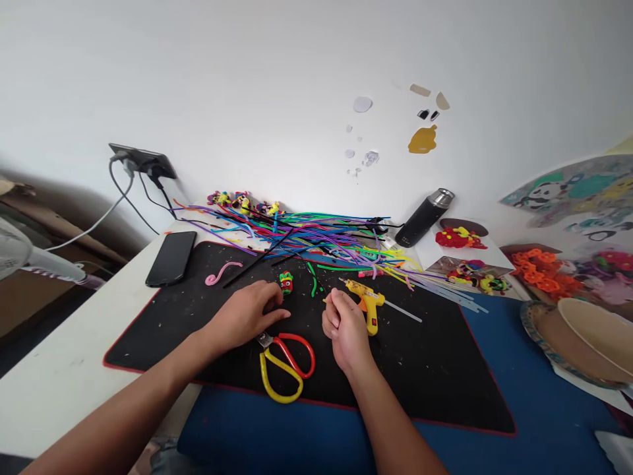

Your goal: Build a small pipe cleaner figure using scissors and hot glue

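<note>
On the black mat (420, 369), my left hand (252, 311) reaches beside a small green and red figure with round eyes (286, 283). Its thumb and fingers are apart, with nothing visible between them. My right hand (345, 324) is closed in a pinch, and a thin dark stem and a small yellow tip show at its fingertips. Scissors with a red and a yellow handle (281, 381) lie below my left hand. Just right of my right hand is a yellow glue gun (368, 303) with a clear stick in its back. Green bent pieces (314, 280) lie between the hands.
Many coloured pipe cleaners (316, 234) spread along the wall. A phone (171, 258) and a pink curl (222, 272) lie at the left. A black bottle (424, 219), a white box (452, 254) with a red and yellow figure, and a bowl (593, 340) are at the right.
</note>
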Action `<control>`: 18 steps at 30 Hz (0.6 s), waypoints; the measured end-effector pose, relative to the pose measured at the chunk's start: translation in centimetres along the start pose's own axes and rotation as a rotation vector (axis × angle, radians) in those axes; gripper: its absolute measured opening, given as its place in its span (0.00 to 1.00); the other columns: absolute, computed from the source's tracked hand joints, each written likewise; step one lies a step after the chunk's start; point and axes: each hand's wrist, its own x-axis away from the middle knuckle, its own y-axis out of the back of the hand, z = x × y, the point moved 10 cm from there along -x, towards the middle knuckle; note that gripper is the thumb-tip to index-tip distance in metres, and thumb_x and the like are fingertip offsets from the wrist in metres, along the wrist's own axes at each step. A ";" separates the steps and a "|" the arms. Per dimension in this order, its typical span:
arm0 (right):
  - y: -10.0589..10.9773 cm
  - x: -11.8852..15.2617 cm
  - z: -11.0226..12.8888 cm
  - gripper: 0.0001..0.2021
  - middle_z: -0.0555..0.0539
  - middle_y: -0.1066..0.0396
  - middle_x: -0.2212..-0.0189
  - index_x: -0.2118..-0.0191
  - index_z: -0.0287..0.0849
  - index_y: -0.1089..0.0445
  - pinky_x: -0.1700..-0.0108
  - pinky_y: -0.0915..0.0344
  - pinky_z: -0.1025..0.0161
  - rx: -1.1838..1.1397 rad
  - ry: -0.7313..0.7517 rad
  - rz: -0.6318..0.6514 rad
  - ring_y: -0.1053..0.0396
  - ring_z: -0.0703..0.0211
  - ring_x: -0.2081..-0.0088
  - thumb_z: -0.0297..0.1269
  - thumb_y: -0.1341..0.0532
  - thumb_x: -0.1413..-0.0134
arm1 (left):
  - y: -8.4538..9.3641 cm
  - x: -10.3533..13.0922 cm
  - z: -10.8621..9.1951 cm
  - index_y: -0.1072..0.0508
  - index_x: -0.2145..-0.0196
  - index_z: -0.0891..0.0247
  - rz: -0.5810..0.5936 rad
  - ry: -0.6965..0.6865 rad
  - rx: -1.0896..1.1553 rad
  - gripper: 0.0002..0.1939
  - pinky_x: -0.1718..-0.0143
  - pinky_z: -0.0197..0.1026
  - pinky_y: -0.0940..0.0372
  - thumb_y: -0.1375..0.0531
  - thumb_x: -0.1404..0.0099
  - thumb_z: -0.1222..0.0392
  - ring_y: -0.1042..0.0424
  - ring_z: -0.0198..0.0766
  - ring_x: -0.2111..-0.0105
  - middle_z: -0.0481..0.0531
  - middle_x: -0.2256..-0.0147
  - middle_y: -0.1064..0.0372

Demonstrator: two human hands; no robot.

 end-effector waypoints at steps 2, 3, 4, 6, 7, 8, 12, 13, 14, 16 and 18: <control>-0.1 0.1 0.0 0.22 0.62 0.51 0.86 0.72 0.42 0.32 0.83 0.63 0.69 0.008 -0.004 0.002 0.57 0.72 0.85 0.54 0.27 0.48 | -1.0 0.2 -1.2 0.26 0.68 0.57 0.139 -0.077 -0.006 0.15 0.66 0.40 0.36 0.40 0.27 0.47 0.27 0.41 0.69 0.49 0.69 0.27; -0.2 0.1 0.0 0.22 0.62 0.52 0.86 0.72 0.42 0.32 0.83 0.63 0.69 0.010 -0.004 0.001 0.57 0.72 0.85 0.54 0.27 0.48 | -1.3 0.4 -1.7 0.25 0.69 0.57 0.210 -0.105 0.025 0.15 0.66 0.40 0.36 0.41 0.26 0.48 0.27 0.40 0.68 0.49 0.69 0.26; -0.2 0.1 0.1 0.22 0.62 0.52 0.86 0.72 0.42 0.32 0.82 0.63 0.69 0.009 -0.003 0.001 0.57 0.72 0.85 0.54 0.27 0.48 | -1.3 0.5 -1.8 0.24 0.68 0.56 0.253 -0.114 0.064 0.15 0.65 0.39 0.36 0.41 0.25 0.49 0.26 0.40 0.68 0.48 0.69 0.25; -0.2 0.2 0.0 0.21 0.62 0.51 0.86 0.72 0.42 0.32 0.82 0.63 0.69 0.003 -0.004 0.003 0.57 0.73 0.85 0.54 0.27 0.47 | 0.1 0.1 -1.4 0.22 0.64 0.56 0.215 -0.083 0.123 0.14 0.64 0.39 0.34 0.42 0.25 0.49 0.25 0.40 0.66 0.48 0.67 0.23; -0.2 0.2 0.0 0.21 0.62 0.51 0.86 0.72 0.42 0.32 0.82 0.63 0.69 0.000 -0.004 0.004 0.57 0.73 0.85 0.54 0.27 0.47 | 1.3 -0.3 -0.7 0.22 0.62 0.56 0.122 -0.048 0.108 0.13 0.62 0.39 0.33 0.42 0.25 0.49 0.24 0.41 0.65 0.49 0.65 0.23; -0.2 0.2 0.0 0.21 0.62 0.50 0.86 0.72 0.42 0.32 0.82 0.63 0.69 0.000 -0.006 0.008 0.57 0.73 0.85 0.53 0.27 0.47 | 2.5 -0.8 -0.2 0.22 0.61 0.57 0.025 -0.029 0.065 0.12 0.60 0.41 0.33 0.42 0.25 0.49 0.24 0.42 0.63 0.50 0.64 0.22; -0.4 0.4 -0.2 0.21 0.62 0.50 0.86 0.71 0.42 0.31 0.82 0.64 0.69 0.015 -0.009 0.015 0.56 0.73 0.86 0.53 0.27 0.47 | 3.1 -2.2 0.2 0.22 0.55 0.56 -0.075 -0.093 -0.128 0.11 0.51 0.49 0.31 0.39 0.28 0.50 0.25 0.49 0.55 0.54 0.59 0.23; -0.5 0.4 -0.2 0.21 0.62 0.50 0.86 0.72 0.42 0.31 0.82 0.64 0.69 0.018 -0.008 0.016 0.56 0.73 0.86 0.54 0.27 0.47 | 2.5 -2.5 0.1 0.22 0.53 0.56 -0.061 -0.118 -0.157 0.11 0.48 0.51 0.31 0.38 0.29 0.51 0.26 0.51 0.53 0.55 0.57 0.23; -0.5 0.4 -0.2 0.21 0.62 0.50 0.86 0.72 0.42 0.32 0.82 0.64 0.69 0.020 -0.005 0.015 0.56 0.73 0.86 0.54 0.27 0.48 | 2.0 -2.7 0.0 0.23 0.52 0.56 -0.051 -0.135 -0.180 0.12 0.47 0.52 0.31 0.38 0.29 0.52 0.26 0.52 0.51 0.55 0.55 0.24; -0.5 0.3 -0.1 0.21 0.62 0.51 0.86 0.72 0.42 0.32 0.82 0.64 0.69 0.021 0.003 0.014 0.56 0.73 0.86 0.54 0.27 0.48 | 1.1 -3.0 0.0 0.23 0.51 0.57 -0.042 -0.153 -0.212 0.12 0.45 0.53 0.31 0.38 0.30 0.54 0.27 0.53 0.50 0.56 0.54 0.24; -0.5 0.2 -0.1 0.22 0.62 0.51 0.86 0.72 0.43 0.32 0.82 0.64 0.69 0.020 0.005 0.015 0.57 0.73 0.86 0.55 0.27 0.48 | 0.6 -3.2 0.0 0.23 0.51 0.57 -0.045 -0.157 -0.231 0.11 0.46 0.53 0.31 0.37 0.29 0.55 0.27 0.52 0.51 0.56 0.55 0.25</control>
